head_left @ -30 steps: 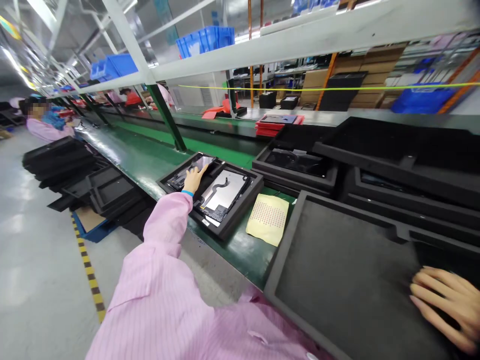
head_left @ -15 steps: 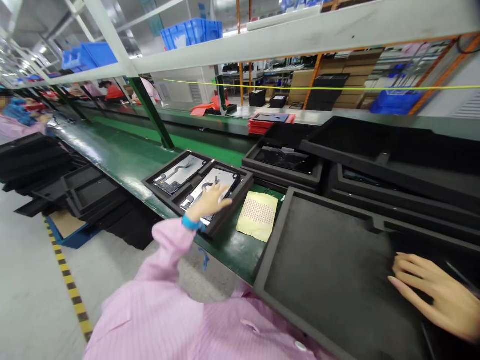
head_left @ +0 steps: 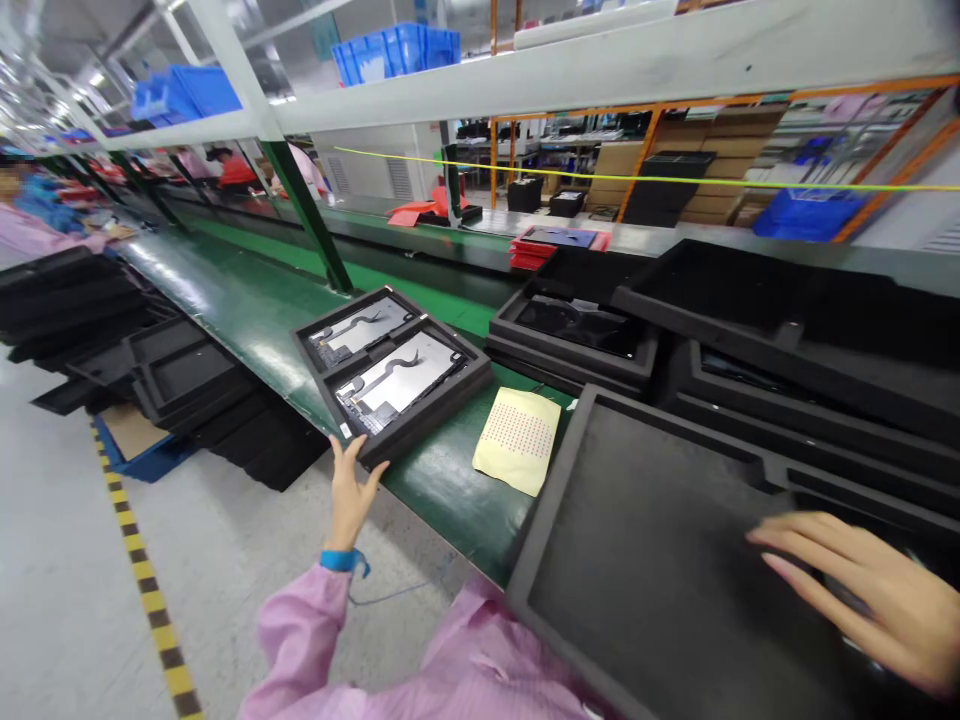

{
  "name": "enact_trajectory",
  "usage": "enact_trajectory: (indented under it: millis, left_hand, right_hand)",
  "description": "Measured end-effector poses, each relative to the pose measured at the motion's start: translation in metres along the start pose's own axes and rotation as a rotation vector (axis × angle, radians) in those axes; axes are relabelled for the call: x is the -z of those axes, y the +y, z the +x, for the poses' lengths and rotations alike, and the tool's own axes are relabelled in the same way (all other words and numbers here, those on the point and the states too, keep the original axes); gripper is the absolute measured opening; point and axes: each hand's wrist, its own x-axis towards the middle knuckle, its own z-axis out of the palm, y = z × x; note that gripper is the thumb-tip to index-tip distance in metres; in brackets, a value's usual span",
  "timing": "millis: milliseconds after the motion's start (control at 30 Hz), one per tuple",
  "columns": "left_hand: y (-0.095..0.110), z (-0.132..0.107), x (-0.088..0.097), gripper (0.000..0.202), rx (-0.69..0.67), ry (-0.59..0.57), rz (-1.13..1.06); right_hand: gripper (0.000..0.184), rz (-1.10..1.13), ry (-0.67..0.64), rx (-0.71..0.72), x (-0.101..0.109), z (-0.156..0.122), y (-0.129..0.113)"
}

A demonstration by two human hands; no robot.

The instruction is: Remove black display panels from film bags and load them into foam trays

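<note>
My left hand (head_left: pixel 351 495), fingers stretched and thumb apart, touches the near corner of a black foam tray (head_left: pixel 420 425). Two display panels with silver backs and dark flex cables, a nearer panel (head_left: pixel 401 378) and a farther panel (head_left: pixel 360 328), lie in its compartments. My right hand (head_left: pixel 862 590), slightly blurred, is over a larger black foam tray (head_left: pixel 660 540) at the right. Its fingers are extended and close together, with nothing visible in them. Whether they touch the dark compartment beneath cannot be made out.
A yellow dotted sheet (head_left: pixel 517 438) lies on the green bench (head_left: pixel 450 500) between the trays. Stacked black trays (head_left: pixel 570 325) stand behind it, near red folders (head_left: pixel 532 250). More black trays (head_left: pixel 195 370) are piled at left. A green post (head_left: pixel 307 215) rises behind the bench.
My left hand has withdrawn from above the nearer panel to the tray's near corner. That tray has turned and shifted farther along the bench. My right hand has moved slightly left.
</note>
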Motion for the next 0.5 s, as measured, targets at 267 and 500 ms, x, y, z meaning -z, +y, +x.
enact_trajectory:
  millis: [267, 500]
  left_hand:
    - [-0.064, 0.08, 0.038, 0.068, -0.016, -0.262, -0.169]
    - [-0.066, 0.122, 0.035, 0.053, -0.057, -0.28, -0.142]
  right_hand:
    - [0.027, -0.28, -0.641, 0.11, -0.062, 0.258, -0.072]
    - [0.024, -0.4, -0.865, 0.133, -0.141, 0.311, -0.072]
